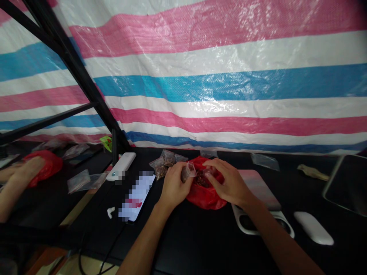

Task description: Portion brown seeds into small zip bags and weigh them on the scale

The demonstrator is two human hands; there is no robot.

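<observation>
One black table (189, 240), bearing a red bag (206, 199): soft, likely light and slippery, best held by the rim. Right hand (228, 177) curled at its mouth, grip impossible to tell; left hand (175, 183) clamped on a small clear bag (190, 170), probably limp, best pinched at an edge.

The left hand (174, 183) and right hand (231, 183) are bare, with slim fingers and narrow wrists. The left forearm (145, 238) and right forearm (276, 233) are bare too, slender and smooth in outline, widening towards the near side. Nails are too small to tell.
</observation>
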